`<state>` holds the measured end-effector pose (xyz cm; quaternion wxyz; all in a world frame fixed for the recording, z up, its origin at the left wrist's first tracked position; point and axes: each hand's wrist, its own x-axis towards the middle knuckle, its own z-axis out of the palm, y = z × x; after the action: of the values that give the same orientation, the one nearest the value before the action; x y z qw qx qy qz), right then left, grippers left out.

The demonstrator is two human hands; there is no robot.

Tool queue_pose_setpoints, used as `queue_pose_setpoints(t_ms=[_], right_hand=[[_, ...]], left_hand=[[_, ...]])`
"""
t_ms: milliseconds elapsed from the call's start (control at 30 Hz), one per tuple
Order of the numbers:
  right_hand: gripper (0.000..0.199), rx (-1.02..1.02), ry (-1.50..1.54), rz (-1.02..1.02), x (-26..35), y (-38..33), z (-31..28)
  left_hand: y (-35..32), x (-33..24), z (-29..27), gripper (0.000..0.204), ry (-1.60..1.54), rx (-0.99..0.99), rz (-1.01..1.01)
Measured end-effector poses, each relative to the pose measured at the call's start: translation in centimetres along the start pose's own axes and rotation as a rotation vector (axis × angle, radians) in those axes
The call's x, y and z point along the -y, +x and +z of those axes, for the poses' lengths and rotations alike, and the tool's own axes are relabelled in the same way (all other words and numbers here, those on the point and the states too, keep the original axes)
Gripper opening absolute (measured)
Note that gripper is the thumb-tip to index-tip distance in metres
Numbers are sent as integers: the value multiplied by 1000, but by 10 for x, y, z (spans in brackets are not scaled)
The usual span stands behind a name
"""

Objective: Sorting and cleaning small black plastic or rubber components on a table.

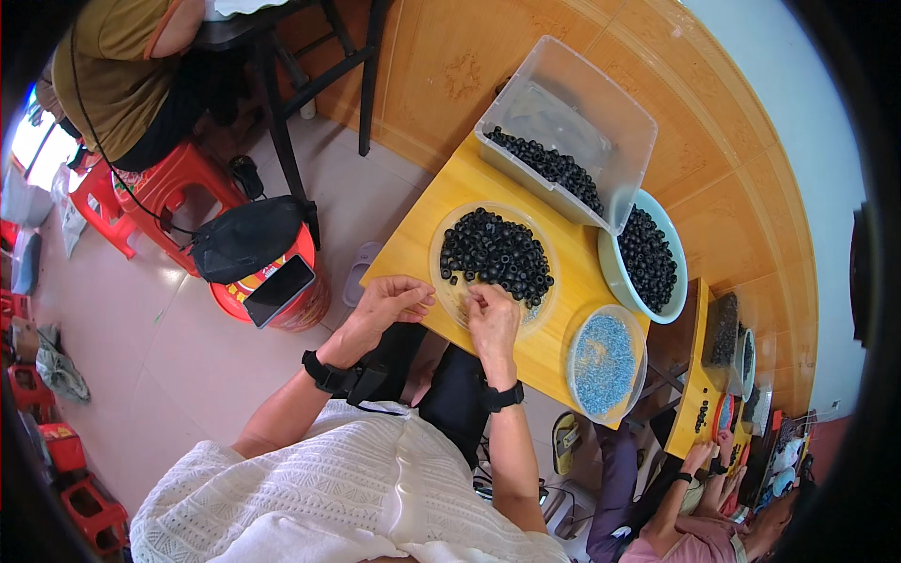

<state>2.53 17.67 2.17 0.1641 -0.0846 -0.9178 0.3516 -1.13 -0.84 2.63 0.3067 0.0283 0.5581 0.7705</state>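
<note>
From the head camera, my right hand (494, 319) is over the near side of the round clear tray (435, 272), fingers curled at the edge of the black ring-shaped pieces (497, 249); I can't tell if they pinch one. My left hand (394, 302) is just beside the tray's left side, thumb and fingertips drawn together, and whether anything sits between them I can't make out. I take this as handling the pieces singly, which calls for a light fingertip grip. The pile lies just beyond my right fingertips, and up and to the right of my left hand, on the yellow table (446, 188).
</note>
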Motion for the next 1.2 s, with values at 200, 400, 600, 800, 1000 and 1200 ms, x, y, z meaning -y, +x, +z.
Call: queue_pose_setpoints(t_ms=[200, 400, 600, 800, 1000, 1200], right_hand=[[20, 52, -40, -59, 6, 14, 15], [16, -33, -64, 35, -8, 14, -1], [14, -22, -147, 88, -7, 10, -1], [12, -6, -280, -8, -4, 13, 13], [8, -29, 26, 79, 0, 7, 2], [8, -14, 268, 89, 15, -1, -11]], left_hand=[[-1, 3, -4, 25, -27, 5, 2], [-2, 5, -10, 24, -23, -26, -8], [2, 8, -10, 24, -32, -29, -19], [0, 6, -7, 24, -44, -13, -10], [12, 12, 0, 25, -8, -20, -20], [38, 18, 19, 22, 32, 121, 154]])
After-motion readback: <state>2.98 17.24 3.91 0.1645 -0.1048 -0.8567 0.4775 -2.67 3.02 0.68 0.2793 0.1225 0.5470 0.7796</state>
